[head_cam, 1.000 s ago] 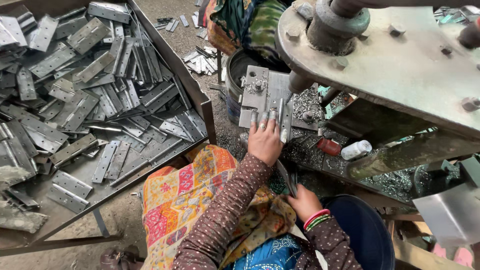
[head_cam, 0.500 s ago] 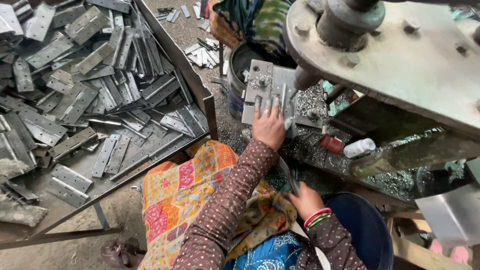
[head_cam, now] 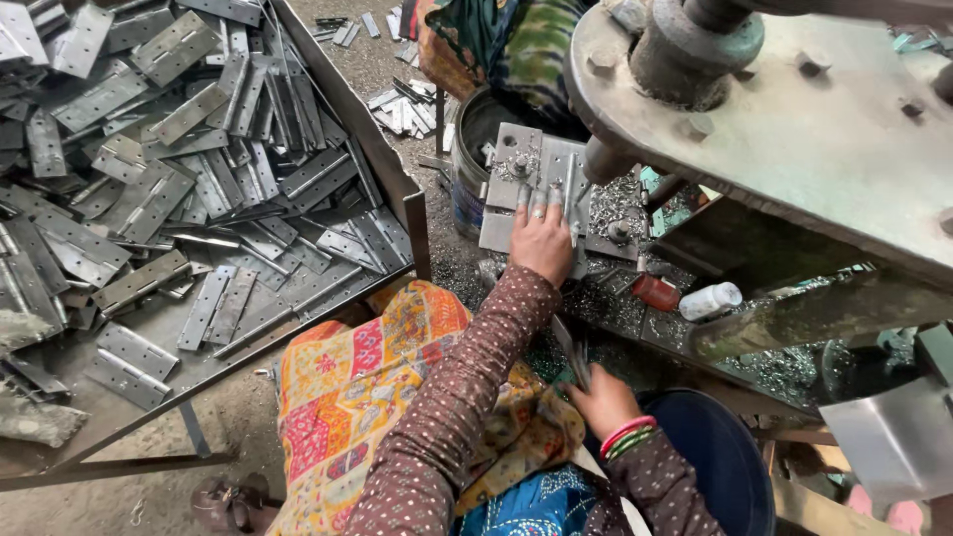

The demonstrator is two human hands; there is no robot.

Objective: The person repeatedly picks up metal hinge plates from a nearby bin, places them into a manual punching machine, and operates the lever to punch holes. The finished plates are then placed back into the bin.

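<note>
My left hand (head_cam: 542, 240) lies flat, fingers spread, on a grey metal die plate (head_cam: 516, 164) under the press. A hinge strip sits under the fingers against the plate. My right hand (head_cam: 603, 400) is lower, near my lap, closed on a thin metal hinge piece (head_cam: 571, 349) that points up toward the press bed. Red and green bangles circle that wrist. Both arms wear brown dotted sleeves.
A big tray (head_cam: 397, 189) on the left holds several loose metal hinges (head_cam: 169, 179). The heavy press head (head_cam: 774, 109) overhangs at the upper right. A dark bucket (head_cam: 478, 149), a blue tub (head_cam: 725, 467), a small white bottle (head_cam: 711, 300) and metal shavings surround the bed.
My left hand has stayed on the die plate, pressing slightly forward. My right hand keeps the hinge piece low. The view has shifted a little.
</note>
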